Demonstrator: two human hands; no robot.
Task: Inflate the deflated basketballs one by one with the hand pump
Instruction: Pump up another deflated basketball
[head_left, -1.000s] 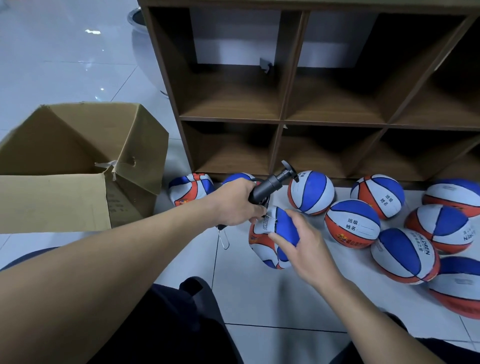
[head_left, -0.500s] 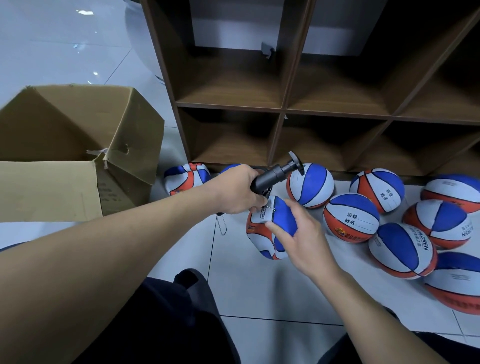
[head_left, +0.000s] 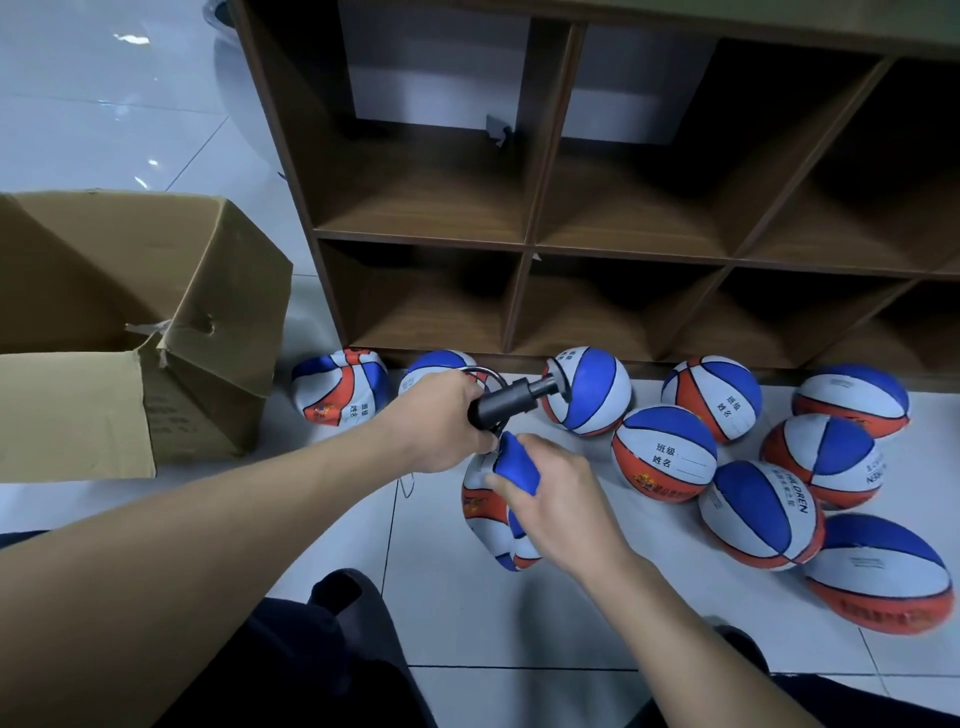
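Note:
My left hand (head_left: 441, 421) grips the barrel of a black hand pump (head_left: 511, 402), whose plunger handle points right toward the shelf. Just below it, my right hand (head_left: 556, 499) holds a crumpled, deflated blue, white and orange basketball (head_left: 488, 514) by its folded top. The pump's lower end sits right at the ball's top; the needle itself is hidden between my hands. Several round basketballs of the same colours (head_left: 665, 452) lie on the white tiled floor to the right.
A brown wooden cubby shelf (head_left: 524, 244) stands directly ahead with balls along its base. An open cardboard box (head_left: 156, 322) sits at the left. Two more balls (head_left: 340, 387) lie between box and shelf. My dark-trousered legs fill the bottom edge.
My right hand has slid up and closed round the top fold of the deflated ball. The pump has tilted flatter and moved closer to the ball. The view has shifted slightly.

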